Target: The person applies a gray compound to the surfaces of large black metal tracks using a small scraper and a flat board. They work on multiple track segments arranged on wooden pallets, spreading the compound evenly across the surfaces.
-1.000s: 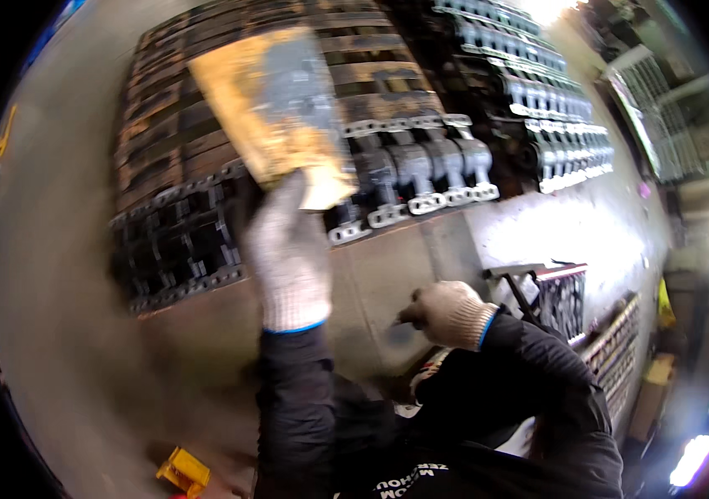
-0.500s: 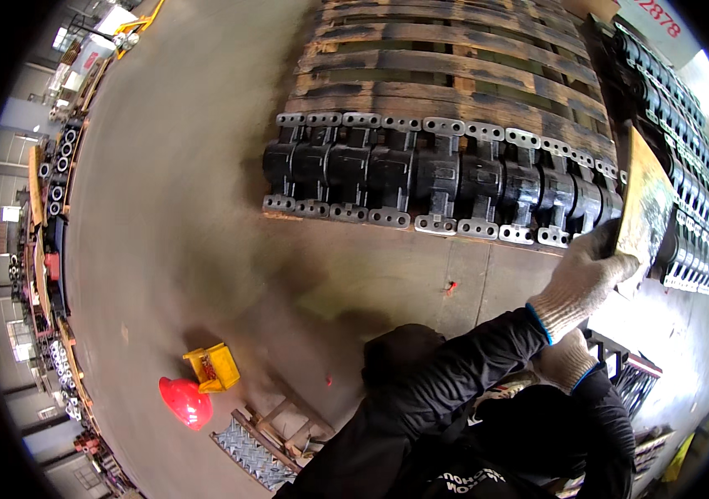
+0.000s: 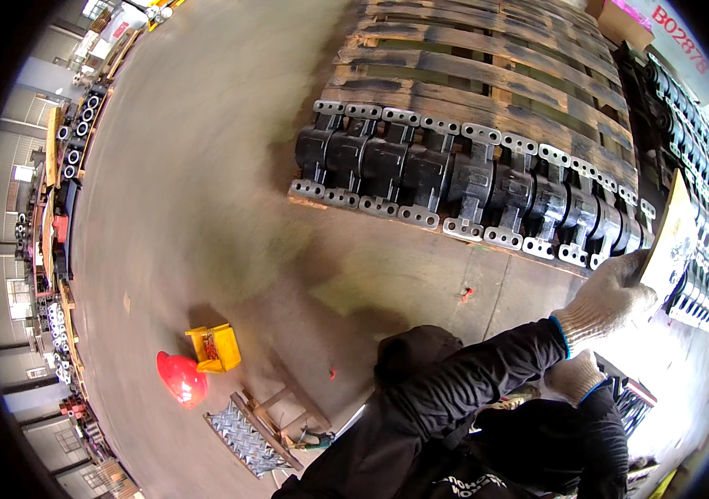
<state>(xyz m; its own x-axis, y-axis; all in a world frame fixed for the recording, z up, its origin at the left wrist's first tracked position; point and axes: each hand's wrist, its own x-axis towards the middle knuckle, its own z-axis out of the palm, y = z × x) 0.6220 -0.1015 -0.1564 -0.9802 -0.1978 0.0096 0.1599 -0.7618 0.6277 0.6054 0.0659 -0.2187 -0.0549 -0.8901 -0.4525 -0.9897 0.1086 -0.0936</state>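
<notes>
Far left, racks of round metal parts [image 3: 63, 158] line the hall edge, blurred. On the grey concrete floor [image 3: 205, 191], lower left, a red hard hat [image 3: 180, 378] lies just beside a small yellow bin [image 3: 214, 347]. Near them, a checker-plate step [image 3: 245, 432] with a wooden frame. Centre, a row of black cast metal parts [image 3: 471, 187] with grey lugs stands side by side on the front edge of a wooden pallet [image 3: 488, 75], running left to right.

Right side: left hand [image 3: 604, 301] in a white knit glove, black sleeve [image 3: 463, 387] reaching up and right across the body, forearm raised. Fingers closed on the lower edge of a flat tan board [image 3: 672, 237]. The board is seen nearly edge-on, long axis running up and slightly right, top end pointing away toward a second row of dark castings [image 3: 691, 125] at far right. It sits in the air above those castings' near end.

Right hand [image 3: 575, 376], also gloved, hangs low just under the left wrist, close to the body; fingers curled, whether it grips anything cannot tell.
</notes>
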